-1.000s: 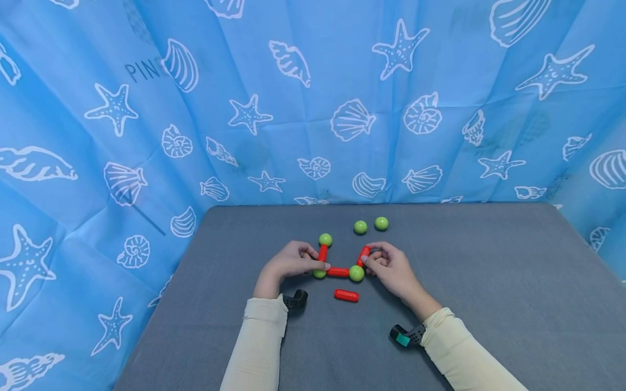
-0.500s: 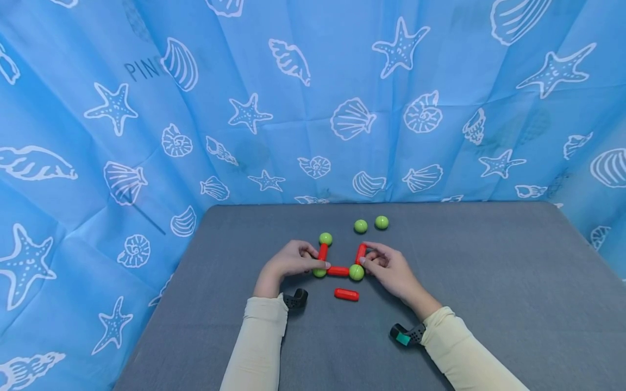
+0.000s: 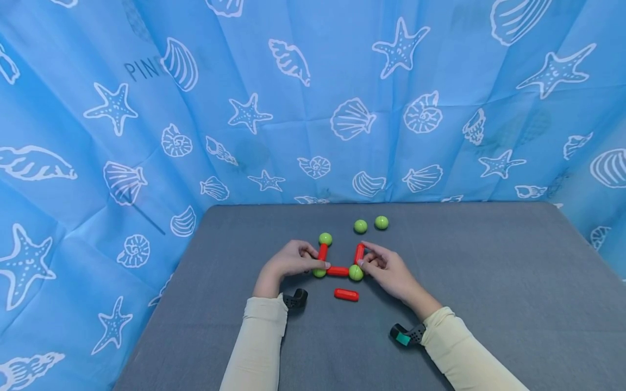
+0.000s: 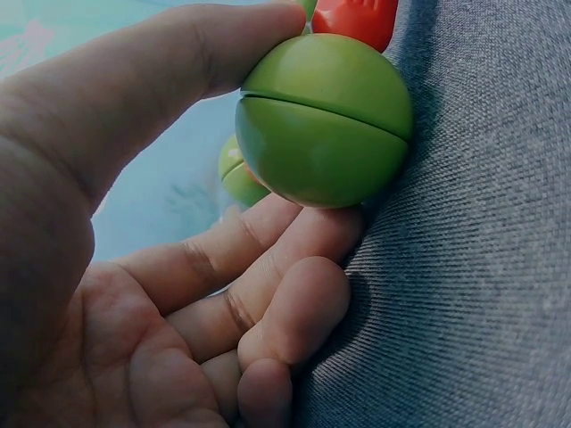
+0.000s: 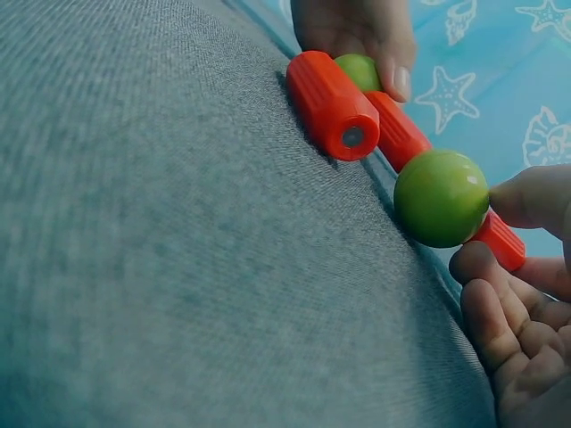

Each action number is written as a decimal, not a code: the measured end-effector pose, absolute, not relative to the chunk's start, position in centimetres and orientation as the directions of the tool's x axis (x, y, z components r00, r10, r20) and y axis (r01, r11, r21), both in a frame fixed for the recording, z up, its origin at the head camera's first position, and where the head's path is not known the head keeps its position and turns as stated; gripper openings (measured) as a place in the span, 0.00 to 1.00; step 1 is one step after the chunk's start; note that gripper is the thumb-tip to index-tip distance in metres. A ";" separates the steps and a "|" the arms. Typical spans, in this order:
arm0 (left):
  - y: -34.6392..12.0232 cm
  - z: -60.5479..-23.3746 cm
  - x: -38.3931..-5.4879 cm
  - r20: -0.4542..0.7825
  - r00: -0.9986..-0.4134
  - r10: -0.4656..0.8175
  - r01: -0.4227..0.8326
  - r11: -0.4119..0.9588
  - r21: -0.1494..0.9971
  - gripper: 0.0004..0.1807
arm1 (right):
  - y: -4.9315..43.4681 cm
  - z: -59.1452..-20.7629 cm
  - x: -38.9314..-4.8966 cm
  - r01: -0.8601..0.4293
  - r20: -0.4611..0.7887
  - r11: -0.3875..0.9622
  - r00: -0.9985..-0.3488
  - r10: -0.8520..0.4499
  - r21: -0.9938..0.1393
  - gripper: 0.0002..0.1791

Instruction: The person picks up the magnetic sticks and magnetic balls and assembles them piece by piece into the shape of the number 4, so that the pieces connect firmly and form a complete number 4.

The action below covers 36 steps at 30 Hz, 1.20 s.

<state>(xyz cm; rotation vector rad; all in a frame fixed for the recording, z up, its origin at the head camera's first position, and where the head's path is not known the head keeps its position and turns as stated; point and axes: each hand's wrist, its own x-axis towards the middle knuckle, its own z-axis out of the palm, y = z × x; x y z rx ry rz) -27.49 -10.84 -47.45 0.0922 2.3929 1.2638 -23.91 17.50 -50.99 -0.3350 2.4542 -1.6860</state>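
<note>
A green ball (image 4: 326,120) at the near left corner of a U-shaped chain is pinched between the thumb and fingers of my left hand (image 3: 292,259). From it a red magnetic rod (image 3: 323,252) runs back to another green ball (image 3: 325,239). A second red rod (image 3: 338,271) joins the pinched ball to the right corner ball (image 5: 442,198). My right hand (image 3: 387,270) grips a third red rod (image 3: 359,253), which points back from that corner ball; thumb at its near end beside the ball, index fingertip at its far end.
A loose red rod (image 5: 334,105), with a metal disc in its end, lies nearer on the grey cloth table (image 3: 440,244). Two loose green balls, the left one (image 3: 360,226) and the right one (image 3: 381,222), sit behind the chain. A blue shell-print curtain (image 3: 313,136) hangs beyond.
My right hand has swung the third red rod leftward about the corner ball, from slanting right to almost straight back. The left hand has stayed in place on its ball.
</note>
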 end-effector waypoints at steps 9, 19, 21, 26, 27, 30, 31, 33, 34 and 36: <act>-10.9 -47.6 -27.5 -0.344 -0.903 0.259 -0.138 0.581 0.802 0.24 | 17.3 -51.0 -23.8 -0.115 0.030 0.331 -0.967 -0.251 -0.937 0.33; -10.9 -47.6 -27.5 -0.337 -0.904 0.261 -0.130 0.584 0.801 0.24 | 17.3 -50.7 -23.6 -0.111 0.036 0.308 -0.970 -0.239 -0.945 0.34; -10.9 -47.6 -27.5 -0.338 -0.905 0.260 -0.130 0.587 0.799 0.24 | 17.3 -50.7 -23.6 -0.111 0.037 0.311 -0.971 -0.235 -0.944 0.34; -10.9 -47.6 -27.5 -0.333 -0.908 0.254 -0.121 0.601 0.790 0.24 | 17.3 -51.0 -23.7 -0.119 0.045 0.323 -0.972 -0.229 -0.939 0.33; -10.9 -47.6 -27.5 -0.331 -0.909 0.254 -0.120 0.603 0.789 0.24 | 17.3 -51.0 -23.8 -0.119 0.045 0.324 -0.973 -0.228 -0.938 0.32; -10.9 -47.6 -27.5 -0.330 -0.909 0.253 -0.117 0.605 0.787 0.24 | 17.3 -51.1 -23.8 -0.120 0.047 0.328 -0.974 -0.224 -0.937 0.32; -10.9 -47.6 -27.6 -0.329 -0.910 0.253 -0.116 0.606 0.787 0.24 | 17.2 -51.1 -23.8 -0.121 0.047 0.329 -0.974 -0.222 -0.937 0.32; -10.9 -47.7 -27.6 -0.328 -0.910 0.252 -0.115 0.607 0.786 0.24 | 17.2 -51.1 -23.8 -0.123 0.050 0.329 -0.974 -0.221 -0.936 0.32; -10.9 -47.7 -27.6 -0.328 -0.911 0.252 -0.115 0.608 0.786 0.24 | 17.2 -51.0 -23.8 -0.126 0.053 0.329 -0.974 -0.220 -0.936 0.32; -10.9 -47.7 -27.6 -0.327 -0.911 0.252 -0.114 0.608 0.786 0.24 | 17.2 -51.0 -23.8 -0.125 0.054 0.328 -0.975 -0.217 -0.936 0.32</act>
